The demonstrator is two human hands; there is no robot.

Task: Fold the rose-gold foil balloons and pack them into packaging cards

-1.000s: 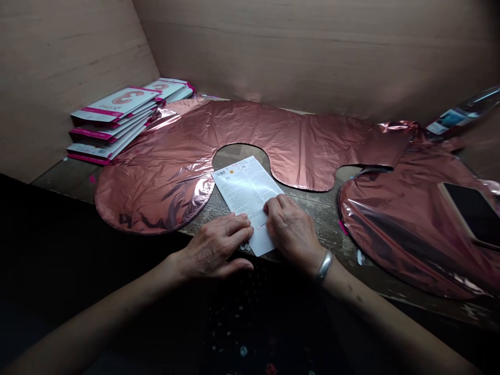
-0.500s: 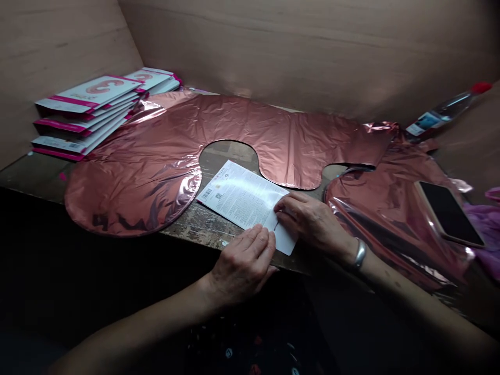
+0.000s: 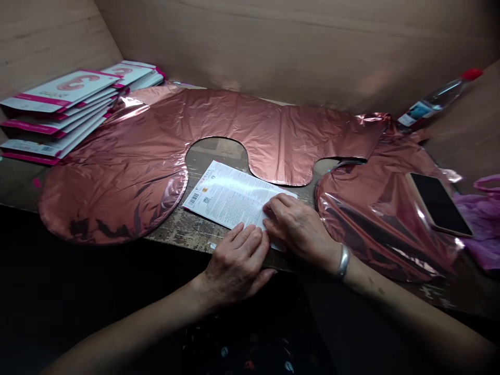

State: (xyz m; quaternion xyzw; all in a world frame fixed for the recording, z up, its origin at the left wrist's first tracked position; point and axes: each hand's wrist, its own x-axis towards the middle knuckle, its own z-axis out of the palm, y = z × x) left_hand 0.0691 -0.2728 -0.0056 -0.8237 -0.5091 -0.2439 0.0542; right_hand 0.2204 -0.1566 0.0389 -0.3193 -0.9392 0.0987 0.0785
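Printed packet [image 3: 230,198] lies under left hand [image 3: 238,263] and right hand [image 3: 297,229], fingers pressed flat together.

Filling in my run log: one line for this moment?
left hand: on white printed card | right hand: on card | beside: rose-gold foil balloon

Card [image 3: 228,195] before balloon [image 3: 219,130], packs [image 3: 62,112] left, phone [image 3: 439,203] right

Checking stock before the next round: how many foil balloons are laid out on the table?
2. One large foil balloon spreads across the left and middle; a second balloon lies at right, under a phone. More may be stacked beneath either.
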